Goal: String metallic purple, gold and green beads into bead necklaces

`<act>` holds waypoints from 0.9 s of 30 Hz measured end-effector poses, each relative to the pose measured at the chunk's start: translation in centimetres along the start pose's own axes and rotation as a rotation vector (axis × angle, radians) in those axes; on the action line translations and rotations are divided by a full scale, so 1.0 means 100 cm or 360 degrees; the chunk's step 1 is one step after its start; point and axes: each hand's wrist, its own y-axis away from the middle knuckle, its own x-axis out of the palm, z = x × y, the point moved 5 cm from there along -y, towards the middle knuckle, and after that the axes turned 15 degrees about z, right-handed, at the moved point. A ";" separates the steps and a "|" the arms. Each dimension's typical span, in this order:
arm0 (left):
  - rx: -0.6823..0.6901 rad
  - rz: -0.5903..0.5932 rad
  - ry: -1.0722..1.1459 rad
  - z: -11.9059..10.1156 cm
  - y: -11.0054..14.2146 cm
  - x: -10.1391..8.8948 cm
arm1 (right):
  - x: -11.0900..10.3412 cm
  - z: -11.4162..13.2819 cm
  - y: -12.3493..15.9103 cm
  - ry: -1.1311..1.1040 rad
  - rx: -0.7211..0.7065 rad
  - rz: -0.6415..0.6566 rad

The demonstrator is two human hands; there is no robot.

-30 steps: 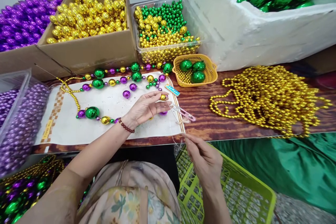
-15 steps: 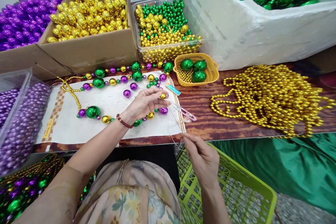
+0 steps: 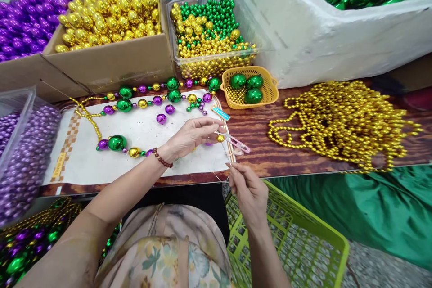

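My left hand, with a brown bead bracelet at the wrist, pinches at a small gold bead over the right end of the white cloth. From that bead a thin thread runs down to my right hand, whose thumb and finger are closed on it. Pink-handled scissors lie just right of the bead. A strand of green, purple and gold beads curves over the cloth and passes behind my left hand. Two loose purple beads rest inside its loop.
Behind the cloth stand a box of gold beads, a clear bin and an orange basket. A white foam box is at back right. Gold bead chains are heaped on the right; a green crate sits below the table edge.
The gold bead and my left fingertips have moved a little right and down. My right hand has shifted slightly left and up, so the hands are closer together.
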 end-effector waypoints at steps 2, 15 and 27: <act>-0.0018 0.0035 0.0013 0.006 0.000 0.008 | 0.005 0.001 -0.006 -0.0082 0.0010 -0.0021; 0.0221 -0.0119 -0.0729 0.045 -0.013 0.049 | -0.027 0.018 0.000 0.0076 0.0061 -0.0205; 0.0114 0.0755 -0.2080 0.049 -0.034 0.084 | -0.074 0.014 -0.010 -0.0588 -0.0096 -0.0716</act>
